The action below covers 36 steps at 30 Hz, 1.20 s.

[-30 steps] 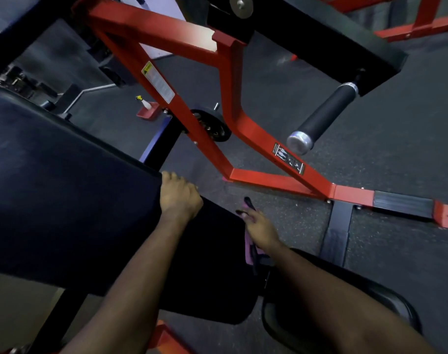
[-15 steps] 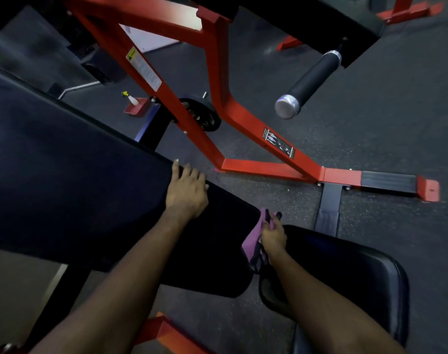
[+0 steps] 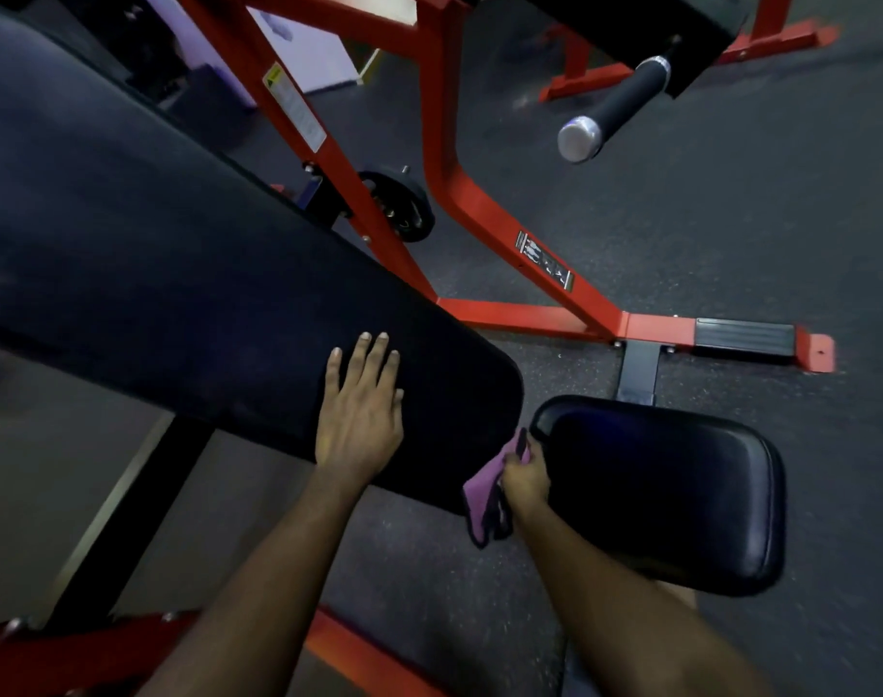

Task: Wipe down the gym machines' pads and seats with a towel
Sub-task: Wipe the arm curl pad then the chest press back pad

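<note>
We rest our left hand (image 3: pixel 359 420) flat on the long black pad (image 3: pixel 178 274), close to its rounded right end. Its fingers (image 3: pixel 374 364) lie straight and pressed close together, pointing toward the far side. Our right hand (image 3: pixel 525 477) grips the purple towel (image 3: pixel 479 500), fingers curled round it in a fist. The towel sits in the gap between the pad's right end and the left edge of the black seat (image 3: pixel 671 490), and its loose folds hang from the left side of the fist. We cannot tell whether the cloth touches the seat. Beyond the pad stands a red frame (image 3: pixel 479 228) on the dark floor (image 3: pixel 731 218), with 1 black weight plate (image 3: pixel 404 203) near its base. A black grip with a silver cap (image 3: pixel 615 105) juts out at the far right.
</note>
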Each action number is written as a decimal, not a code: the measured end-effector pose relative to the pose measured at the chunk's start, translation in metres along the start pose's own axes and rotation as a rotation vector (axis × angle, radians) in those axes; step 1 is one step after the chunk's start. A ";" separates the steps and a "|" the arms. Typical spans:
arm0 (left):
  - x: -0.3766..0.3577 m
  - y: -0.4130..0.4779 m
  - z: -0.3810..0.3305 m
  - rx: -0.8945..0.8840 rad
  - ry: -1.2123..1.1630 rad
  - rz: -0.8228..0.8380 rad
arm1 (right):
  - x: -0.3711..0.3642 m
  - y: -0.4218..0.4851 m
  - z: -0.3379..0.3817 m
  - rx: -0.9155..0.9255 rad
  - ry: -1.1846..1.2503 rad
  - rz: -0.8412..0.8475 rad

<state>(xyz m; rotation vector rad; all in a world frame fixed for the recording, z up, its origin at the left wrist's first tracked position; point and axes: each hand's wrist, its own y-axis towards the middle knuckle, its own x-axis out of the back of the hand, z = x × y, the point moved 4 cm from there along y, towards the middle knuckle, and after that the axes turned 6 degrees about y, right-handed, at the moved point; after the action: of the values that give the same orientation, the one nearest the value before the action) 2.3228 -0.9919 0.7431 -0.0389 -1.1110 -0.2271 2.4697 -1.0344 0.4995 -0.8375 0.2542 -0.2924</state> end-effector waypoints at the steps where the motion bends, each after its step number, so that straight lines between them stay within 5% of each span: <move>1: -0.001 -0.009 0.004 -0.016 -0.015 -0.003 | 0.000 -0.013 -0.012 -0.015 -0.017 0.016; 5: 0.008 -0.026 0.007 -0.020 -0.158 0.011 | 0.021 -0.043 -0.020 -0.021 -0.092 0.111; 10: 0.052 -0.036 0.017 0.061 -0.398 -0.013 | 0.034 -0.100 0.055 0.269 -0.118 0.258; 16: 0.116 -0.057 0.062 0.319 -0.802 0.071 | -0.019 -0.208 0.165 0.554 -0.104 0.517; 22: 0.156 -0.073 0.111 0.540 -1.094 0.155 | -0.084 -0.290 0.211 0.610 -0.139 0.787; 27: 0.192 -0.092 0.175 0.710 -1.108 -0.086 | -0.146 -0.340 0.248 0.658 -0.046 1.071; 36: 0.269 -0.070 0.288 0.739 -0.894 -0.447 | -0.257 -0.392 0.341 0.896 -0.384 1.184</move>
<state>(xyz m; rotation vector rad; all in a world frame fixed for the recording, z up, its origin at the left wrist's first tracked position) 2.1684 -1.0624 1.1057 0.8465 -2.0329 -0.1831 2.2845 -0.9581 1.0434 0.2334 0.1903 0.8227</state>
